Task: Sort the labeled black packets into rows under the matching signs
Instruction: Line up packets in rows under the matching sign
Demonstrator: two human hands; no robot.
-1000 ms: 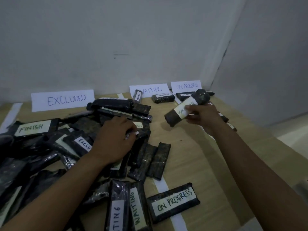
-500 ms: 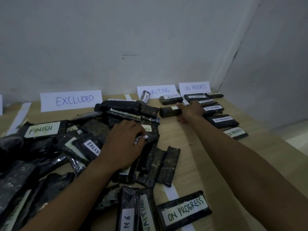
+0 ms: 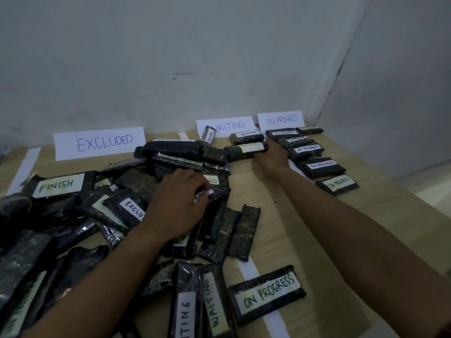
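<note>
The black packet in play lies on the surface in the upper middle of the frame, just below the first labelled WAITING packet and the WAITING sign. Its own label is too blurred to read. The right hand holds its right end, fingers curled over the far edge and thumb on the near side. This looks like the set-down of the second item in that row. To do it well, square the packet parallel to the one above it and leave a narrow gap. Keep its right end off the ON PROGRESS row, which runs just beside the hand, and make sure its label faces up before letting go. Its left end sits close to the packets spilling from the unsorted pile, so a nudge to the right may help. The left hand lies knuckles-up on that pile in mid-frame, fingertips bent down onto a white-labelled packet. Whether it actually grips that packet I cannot tell. An EXCLUDED packet leans against the WAITING sign and will need moving left toward the EXCLUDED sign.
</note>
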